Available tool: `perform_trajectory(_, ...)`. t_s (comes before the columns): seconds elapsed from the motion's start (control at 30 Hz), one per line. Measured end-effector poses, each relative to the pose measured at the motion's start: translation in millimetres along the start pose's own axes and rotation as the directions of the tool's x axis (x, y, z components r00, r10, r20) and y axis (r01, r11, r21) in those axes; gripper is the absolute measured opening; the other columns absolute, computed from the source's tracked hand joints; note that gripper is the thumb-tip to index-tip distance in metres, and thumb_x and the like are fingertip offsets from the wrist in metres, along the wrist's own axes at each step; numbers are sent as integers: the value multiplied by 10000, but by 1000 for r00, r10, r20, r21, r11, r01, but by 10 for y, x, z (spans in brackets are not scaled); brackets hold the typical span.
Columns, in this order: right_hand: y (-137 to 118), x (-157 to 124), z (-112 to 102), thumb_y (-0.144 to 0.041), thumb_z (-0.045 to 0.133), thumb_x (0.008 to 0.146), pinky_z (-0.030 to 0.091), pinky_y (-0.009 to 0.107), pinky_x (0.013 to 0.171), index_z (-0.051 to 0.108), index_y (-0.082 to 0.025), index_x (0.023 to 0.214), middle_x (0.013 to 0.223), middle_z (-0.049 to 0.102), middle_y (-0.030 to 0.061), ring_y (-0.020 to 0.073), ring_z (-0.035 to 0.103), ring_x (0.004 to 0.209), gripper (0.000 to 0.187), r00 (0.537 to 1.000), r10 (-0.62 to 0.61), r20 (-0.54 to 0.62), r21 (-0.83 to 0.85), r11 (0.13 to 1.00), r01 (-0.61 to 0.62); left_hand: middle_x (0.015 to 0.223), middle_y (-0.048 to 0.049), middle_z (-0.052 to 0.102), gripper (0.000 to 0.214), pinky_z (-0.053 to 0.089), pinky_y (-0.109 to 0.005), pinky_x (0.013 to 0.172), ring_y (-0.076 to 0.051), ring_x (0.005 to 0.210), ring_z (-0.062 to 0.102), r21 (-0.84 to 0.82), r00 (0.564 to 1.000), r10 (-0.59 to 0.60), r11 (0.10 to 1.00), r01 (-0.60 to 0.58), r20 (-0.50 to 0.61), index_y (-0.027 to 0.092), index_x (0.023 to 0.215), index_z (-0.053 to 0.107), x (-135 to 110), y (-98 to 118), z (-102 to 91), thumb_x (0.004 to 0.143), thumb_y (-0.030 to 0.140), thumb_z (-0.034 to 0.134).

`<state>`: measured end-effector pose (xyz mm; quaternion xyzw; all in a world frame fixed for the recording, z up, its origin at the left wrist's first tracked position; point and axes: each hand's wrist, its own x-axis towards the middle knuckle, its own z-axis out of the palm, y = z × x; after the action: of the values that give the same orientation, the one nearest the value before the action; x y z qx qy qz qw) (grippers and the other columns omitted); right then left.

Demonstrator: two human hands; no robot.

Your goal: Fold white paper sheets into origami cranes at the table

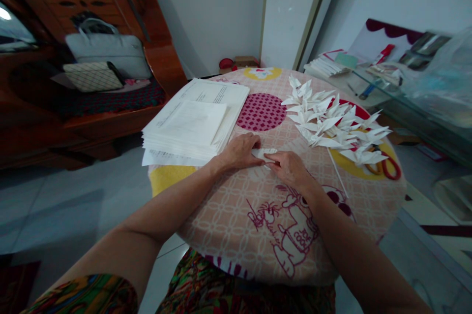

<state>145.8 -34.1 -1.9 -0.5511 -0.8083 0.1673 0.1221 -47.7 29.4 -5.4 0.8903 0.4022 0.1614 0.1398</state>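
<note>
A small folded piece of white printed paper (266, 151) lies between my hands on the round table's patterned cloth (228, 205). My left hand (241, 150) grips its left end, with thumb and fingers closed in. From the other side, my right hand (289, 169) pinches the paper's right part near its lower edge. Left of my hands is a thick stack of printed sheets (206, 88), with smaller white squares of paper (195, 122) on top. To the right lie several folded white paper cranes (332, 119) in a cluster.
Scissors with red and yellow handles (391, 166) lie at the table's right edge, partly under the cranes. A thin white stick (337, 171) is near them. A glass-topped side table (409, 102) stands right, and a wooden bench with bags (106, 48) stands left.
</note>
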Motion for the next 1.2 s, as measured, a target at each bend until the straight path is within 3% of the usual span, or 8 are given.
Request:
perform_trajectory(0.23,72,3,26,-235,605,893,504,321,909,741,-208,1187,1168,749,115,253,701,1066,325,1000,1,-3,59,998,-1,807,-19,648,206,442,-264,679,-145,722,573,-194,1000,19,981,-15,20,145,875,676,35,-153,-49,695,231,724)
perform_trajectory(0.47,57,-4,7,-233,593,897,500,305,874,737,-192,1195,1178,743,126,245,707,1028,333,1000,23,12,44,999,-24,800,-9,686,192,466,-230,681,-114,702,597,-332,999,35,943,-20,41,148,885,724,66,-323,-72,708,143,649)
perform_trajectory(0.63,49,-14,7,-237,574,910,487,297,888,735,-189,1186,1163,747,118,239,695,1048,323,1000,12,22,12,1000,-13,896,-33,722,272,499,-259,785,-137,813,634,-238,993,116,966,-105,31,164,933,745,54,-349,-90,756,78,558)
perform_trajectory(0.87,-45,-37,-34,-224,552,925,480,310,834,742,-165,1127,1044,762,136,241,703,953,284,997,58,51,-86,995,-53,1121,-109,665,332,513,-344,931,-204,1037,614,-59,968,252,966,-252,-24,172,1165,689,-139,9,98,912,112,482)
perform_trajectory(1.0,-49,-43,-46,-285,616,910,484,303,832,685,-148,1256,1091,757,150,244,705,975,378,991,133,-9,-71,989,-133,1126,-109,640,280,504,-382,955,-225,1050,592,20,975,223,975,-223,-17,182,1190,659,-163,85,171,972,236,492)
perform_trajectory(1.2,-20,-65,-84,-376,591,935,489,322,834,667,-169,1292,1102,757,158,259,713,982,419,987,159,12,-124,980,-156,1116,-107,599,299,492,-415,941,-248,1042,556,85,979,204,976,-203,-6,206,1213,647,-126,77,169,949,308,549)
